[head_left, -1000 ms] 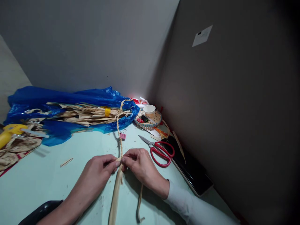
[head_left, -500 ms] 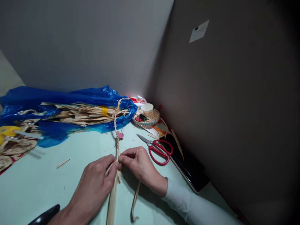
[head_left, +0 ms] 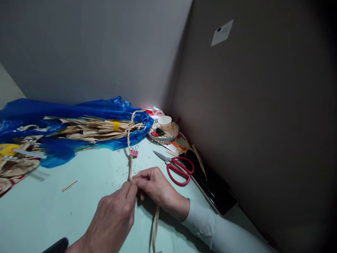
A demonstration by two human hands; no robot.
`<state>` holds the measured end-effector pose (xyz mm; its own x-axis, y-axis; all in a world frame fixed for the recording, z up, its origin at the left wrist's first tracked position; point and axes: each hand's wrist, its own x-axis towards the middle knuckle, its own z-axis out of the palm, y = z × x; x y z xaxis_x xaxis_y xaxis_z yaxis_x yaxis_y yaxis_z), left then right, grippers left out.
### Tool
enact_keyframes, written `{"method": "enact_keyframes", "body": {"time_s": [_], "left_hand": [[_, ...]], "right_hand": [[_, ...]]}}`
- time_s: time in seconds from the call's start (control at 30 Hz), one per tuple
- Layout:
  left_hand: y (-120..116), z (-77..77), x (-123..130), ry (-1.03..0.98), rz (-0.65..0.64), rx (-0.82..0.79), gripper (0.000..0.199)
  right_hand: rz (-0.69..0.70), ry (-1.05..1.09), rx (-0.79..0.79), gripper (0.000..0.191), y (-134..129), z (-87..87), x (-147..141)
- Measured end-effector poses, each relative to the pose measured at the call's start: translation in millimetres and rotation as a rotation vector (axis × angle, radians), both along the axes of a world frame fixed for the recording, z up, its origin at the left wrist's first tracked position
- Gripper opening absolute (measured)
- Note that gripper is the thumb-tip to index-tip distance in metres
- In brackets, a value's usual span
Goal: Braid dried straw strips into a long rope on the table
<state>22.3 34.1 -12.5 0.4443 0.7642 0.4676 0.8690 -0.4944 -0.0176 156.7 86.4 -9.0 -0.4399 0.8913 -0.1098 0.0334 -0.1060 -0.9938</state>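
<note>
A thin braided cord of pale dried plant fibre (head_left: 131, 168) runs from the back of the table toward me, with a pink binder clip (head_left: 134, 153) beside it. At its near end my right hand (head_left: 155, 186) pinches the braid between thumb and fingertips. My left hand (head_left: 116, 211) is closed against the same spot, fingertips touching those of the right. What lies between the left fingers is mostly hidden. One loose fibre strip (head_left: 156, 228) hangs down from under my right hand.
Red-handled scissors (head_left: 180, 170) lie right of my hands, by a black phone-like slab (head_left: 214, 189). Behind stand a woven basket (head_left: 172, 135) with a white cup (head_left: 165, 121), and a blue plastic bag (head_left: 97, 105) with bundled dry strips (head_left: 89, 129). A yellow glue gun (head_left: 9, 150) is far left.
My left hand has moved forward and right, turning over against my right fingertips. The wide strip that hung below it is now out of sight. My right hand stays nearly in place.
</note>
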Motion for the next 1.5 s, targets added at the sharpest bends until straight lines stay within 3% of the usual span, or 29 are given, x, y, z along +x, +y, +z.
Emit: {"method": "enact_keyframes", "body": {"time_s": [0.13,0.3,0.43,0.5,0.7,0.87,1.0,1.13,1.27,1.5], "left_hand": [[-3,9.3,-3,-0.17,-0.064,-0.183,0.031],[17,25.3,-24,-0.64,0.214,-0.537,0.027],[33,19.2,-25,-1.117,0.035,-1.034,0.024],[35,13.8,-20,-1.266,0.022,-1.147,0.027],[31,6.6,-12,-1.382,0.12,-1.182,0.034],[27,4.4,-11,-1.161,0.217,-0.976,0.032],[26,10.9,-9,-1.075,0.236,-0.853,0.031],[26,14.2,-9,-1.093,0.223,-0.861,0.03],[25,8.0,-13,-1.2,0.263,-0.99,0.027],[22,7.7,-16,-1.35,0.206,-1.093,0.029]], "right_hand": [[-0.038,0.049,-0.038,0.011,1,2.8,3],[-0.002,0.058,0.031,0.016,0,9.5,8],[0.029,0.157,-0.018,0.017,1,5.7,7],[0.043,0.147,0.015,0.018,2,2.6,7],[0.052,-0.137,0.294,0.026,-4,6.8,9],[-0.017,-0.6,0.549,0.025,-16,17.3,9],[-0.021,-0.912,0.712,0.02,-24,22.3,10],[0.032,-0.997,0.808,0.011,-31,25.8,9],[0.095,-1.076,0.859,0.013,-41,25.8,4],[0.194,-1.108,1.158,0.031,-50,21.6,0]]}}
